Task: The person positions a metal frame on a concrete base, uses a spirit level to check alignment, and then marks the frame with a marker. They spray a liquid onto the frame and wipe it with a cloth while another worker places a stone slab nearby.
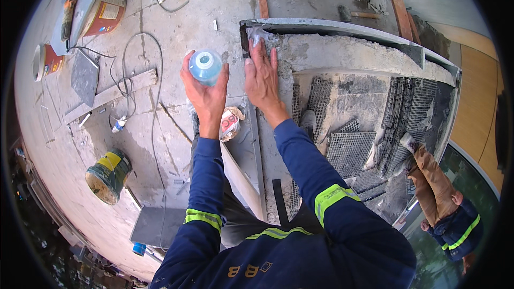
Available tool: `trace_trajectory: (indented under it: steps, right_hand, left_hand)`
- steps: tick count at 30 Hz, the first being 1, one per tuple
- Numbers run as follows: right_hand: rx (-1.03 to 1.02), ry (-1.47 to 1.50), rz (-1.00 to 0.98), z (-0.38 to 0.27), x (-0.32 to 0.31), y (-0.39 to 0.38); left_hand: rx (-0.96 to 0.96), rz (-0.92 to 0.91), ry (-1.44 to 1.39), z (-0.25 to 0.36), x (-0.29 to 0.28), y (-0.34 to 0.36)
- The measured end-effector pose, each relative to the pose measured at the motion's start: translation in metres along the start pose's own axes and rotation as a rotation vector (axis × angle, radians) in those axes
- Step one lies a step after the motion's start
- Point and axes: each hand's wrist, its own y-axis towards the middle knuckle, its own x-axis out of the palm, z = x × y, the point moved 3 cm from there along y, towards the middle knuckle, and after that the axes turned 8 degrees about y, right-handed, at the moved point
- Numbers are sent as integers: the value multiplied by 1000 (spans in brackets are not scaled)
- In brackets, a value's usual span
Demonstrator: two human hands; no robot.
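Observation:
My left hand (206, 96) is wrapped round a clear plastic bottle (205, 67) with pale blue contents, seen from above over the pale floor. To its right, my right hand (262, 77) lies with its fingers stretched out at the corner of a low masonry wall (342, 53). Its fingertips touch a whitish, translucent patch (258, 34) there; I cannot tell whether this is film, cloth or wet paste. A grey stone slab (332, 24) edges the wall's far side. Below my left hand sits a crumpled bag (231, 123) with red print.
Black grid panels (350, 152) lie stacked inside the walled recess. A co-worker (450, 219) stands at the right. Buckets (108, 175), a cable (152, 128), a power tool (68, 16) and dark tile pieces (85, 77) lie left. A hammer (357, 14) rests beyond the wall.

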Motion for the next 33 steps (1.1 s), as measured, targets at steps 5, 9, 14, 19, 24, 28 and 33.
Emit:
trace_trajectory:
  steps: [5, 9, 14, 19, 24, 28, 33]
  right_hand:
    - [46, 14, -10, 1, -9, 3]
    - [13, 27, -12, 1, -6, 1]
    - [34, 71, 63, -7, 8, 9]
    - [55, 30, 93, -6, -9, 9]
    - [367, 83, 137, -18, -40, 20]
    - [407, 120, 72, -8, -29, 36]
    - [481, 288, 4, 2, -3, 55]
  left_hand:
    - [-3, -11, -23, 3, 1, -1]
    - [0, -9, -10, 4, 1, 0]
    - [8, -14, -24, 7, 4, -1]
    - [-13, -16, -50, 3, 1, 0]
    - [1, -5, -7, -1, -6, 6]
    - [-31, -15, -34, -3, -10, 13]
    - [-33, -19, -23, -3, -15, 20]
